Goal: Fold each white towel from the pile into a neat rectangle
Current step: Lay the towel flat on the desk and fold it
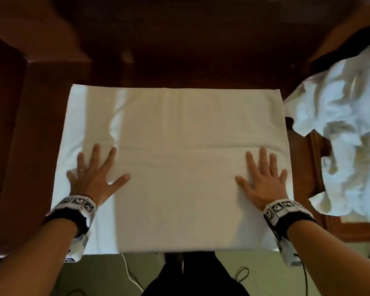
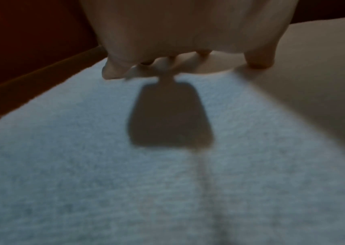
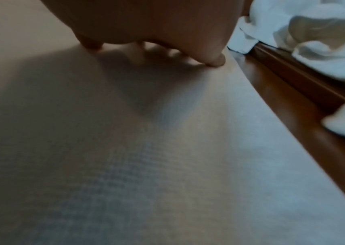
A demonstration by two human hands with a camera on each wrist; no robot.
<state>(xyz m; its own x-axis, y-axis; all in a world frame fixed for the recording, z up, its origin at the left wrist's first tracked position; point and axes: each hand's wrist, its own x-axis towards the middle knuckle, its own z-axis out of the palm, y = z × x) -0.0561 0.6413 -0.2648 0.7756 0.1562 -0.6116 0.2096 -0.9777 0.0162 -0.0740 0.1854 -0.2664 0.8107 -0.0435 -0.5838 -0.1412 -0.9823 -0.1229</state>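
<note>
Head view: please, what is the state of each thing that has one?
white towel: spread flat on the table, near edge overhanging.
towel pile: crumpled, unfolded, at the right.
left hand: open, fingers spread, pressing the towel.
right hand: open, fingers spread, pressing the towel.

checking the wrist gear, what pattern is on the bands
Black-and-white square markers on the wrist bands, clearest in the head view.

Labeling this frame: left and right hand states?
Left hand: open, flat on the towel.
Right hand: open, flat on the towel.
</note>
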